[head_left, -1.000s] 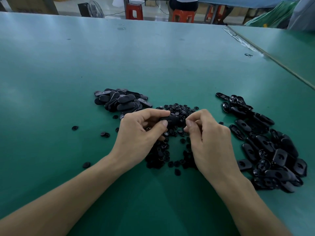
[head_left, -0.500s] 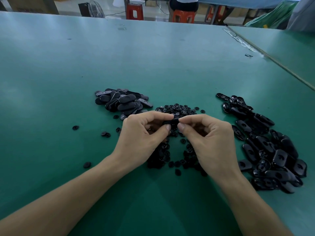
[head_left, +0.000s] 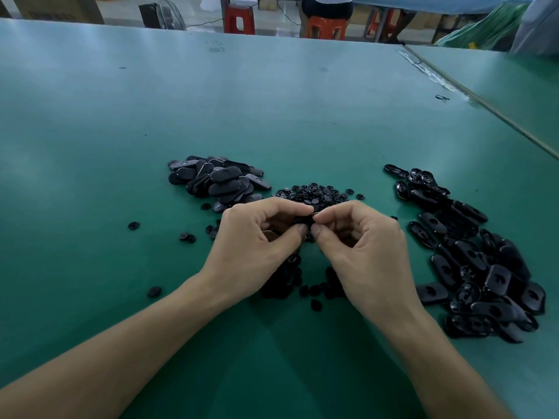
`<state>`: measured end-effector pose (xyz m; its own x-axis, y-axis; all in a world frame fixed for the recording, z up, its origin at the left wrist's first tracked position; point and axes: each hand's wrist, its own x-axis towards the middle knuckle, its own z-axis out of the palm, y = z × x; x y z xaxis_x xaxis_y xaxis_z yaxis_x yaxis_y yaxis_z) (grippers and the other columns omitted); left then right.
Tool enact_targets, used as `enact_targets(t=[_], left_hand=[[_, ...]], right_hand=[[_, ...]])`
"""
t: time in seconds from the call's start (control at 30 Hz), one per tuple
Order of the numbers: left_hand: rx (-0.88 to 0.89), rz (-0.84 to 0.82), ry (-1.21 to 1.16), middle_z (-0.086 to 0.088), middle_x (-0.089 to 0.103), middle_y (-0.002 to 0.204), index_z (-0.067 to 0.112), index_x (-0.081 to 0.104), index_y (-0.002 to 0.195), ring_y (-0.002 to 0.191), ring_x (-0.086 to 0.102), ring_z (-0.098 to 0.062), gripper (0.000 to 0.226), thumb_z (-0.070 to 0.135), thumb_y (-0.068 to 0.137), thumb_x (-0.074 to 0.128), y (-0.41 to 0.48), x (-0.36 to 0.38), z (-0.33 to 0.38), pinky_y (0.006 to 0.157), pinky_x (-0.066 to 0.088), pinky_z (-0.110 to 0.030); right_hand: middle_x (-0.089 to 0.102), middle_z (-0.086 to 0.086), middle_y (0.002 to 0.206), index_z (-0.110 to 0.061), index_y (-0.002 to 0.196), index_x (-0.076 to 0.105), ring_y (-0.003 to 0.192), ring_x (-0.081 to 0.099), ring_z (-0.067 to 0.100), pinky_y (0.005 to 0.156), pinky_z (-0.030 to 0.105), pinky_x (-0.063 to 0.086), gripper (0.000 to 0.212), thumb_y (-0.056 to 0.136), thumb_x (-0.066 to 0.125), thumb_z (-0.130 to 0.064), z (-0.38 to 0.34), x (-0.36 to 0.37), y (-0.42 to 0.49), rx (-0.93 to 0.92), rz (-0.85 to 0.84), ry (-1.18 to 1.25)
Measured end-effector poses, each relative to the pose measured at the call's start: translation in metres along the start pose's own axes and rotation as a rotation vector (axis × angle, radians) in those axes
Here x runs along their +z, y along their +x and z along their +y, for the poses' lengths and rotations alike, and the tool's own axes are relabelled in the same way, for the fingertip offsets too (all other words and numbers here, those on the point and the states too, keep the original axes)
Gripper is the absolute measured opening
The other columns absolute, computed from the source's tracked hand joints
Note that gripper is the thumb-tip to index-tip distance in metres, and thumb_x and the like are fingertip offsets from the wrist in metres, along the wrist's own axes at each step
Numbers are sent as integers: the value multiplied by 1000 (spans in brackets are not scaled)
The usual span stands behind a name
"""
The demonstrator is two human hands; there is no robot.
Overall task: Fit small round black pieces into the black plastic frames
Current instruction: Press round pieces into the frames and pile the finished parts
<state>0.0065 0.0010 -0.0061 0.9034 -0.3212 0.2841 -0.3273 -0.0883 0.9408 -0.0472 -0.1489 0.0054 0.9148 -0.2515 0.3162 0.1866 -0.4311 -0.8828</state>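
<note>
We look down at a wide green desk [head_left: 272, 116] and two bare forearms reaching in from the bottom edge. The left hand [head_left: 257, 240] and right hand [head_left: 360, 246] meet at the centre, thumb and forefinger tips almost touching. Both hands pinch the same small black part [head_left: 303, 221] between them, just above the desk. The fingers hide most of it, so we cannot tell whether a round piece is seated in it.

Directly beyond and beneath the hands lies a loose heap of small round black pieces [head_left: 317, 193]. A few strays [head_left: 133, 225] are scattered to the left. On the far left sits a pile of smooth oval frames [head_left: 214, 182], lying mostly closed side up. On the right, a larger, longer pile of black frames [head_left: 478, 261] runs toward us, many showing a hole or hollow.

Past the far edge of the desk stand red-orange stools [head_left: 239, 19] and a floor fan [head_left: 165, 12].
</note>
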Motion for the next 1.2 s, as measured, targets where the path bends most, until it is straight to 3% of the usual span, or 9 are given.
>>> enact_targets(t=[0.33, 0.63, 0.97, 1.2], left_hand=[[-9, -11, -21, 5, 78, 84, 22, 76, 100, 75, 73, -10, 28, -2, 86, 74, 1, -1, 1, 70, 60, -27], [10, -9, -8, 4, 77, 83, 24, 76, 100, 74, 73, -15, 30, -2, 86, 74, -1, 0, 2, 69, 63, -36], [6, 0, -34, 3, 78, 85, 23, 76, 98, 76, 75, -14, 31, -4, 84, 75, 1, -1, 2, 73, 61, -28], [13, 5, -58, 4, 79, 87, 24, 76, 99, 77, 74, -12, 29, 0, 83, 75, 0, -1, 2, 74, 60, -26]], right_hand=[[72, -15, 77, -27, 83, 70, 71, 67, 5, 65, 13, 51, 20, 87, 74, -7, -2, -1, 1, -5, -1, -30], [71, -12, 74, -26, 82, 70, 68, 66, 9, 63, 22, 55, 19, 87, 72, -8, -4, 0, -1, 1, 21, -51], [71, -11, 76, -28, 83, 70, 67, 66, 11, 65, 31, 56, 20, 88, 73, -8, -4, -1, 1, -17, -16, -69], [71, -12, 73, -26, 80, 69, 63, 64, 7, 60, 19, 53, 20, 86, 72, -8, -5, -1, 1, -5, 14, -62]])
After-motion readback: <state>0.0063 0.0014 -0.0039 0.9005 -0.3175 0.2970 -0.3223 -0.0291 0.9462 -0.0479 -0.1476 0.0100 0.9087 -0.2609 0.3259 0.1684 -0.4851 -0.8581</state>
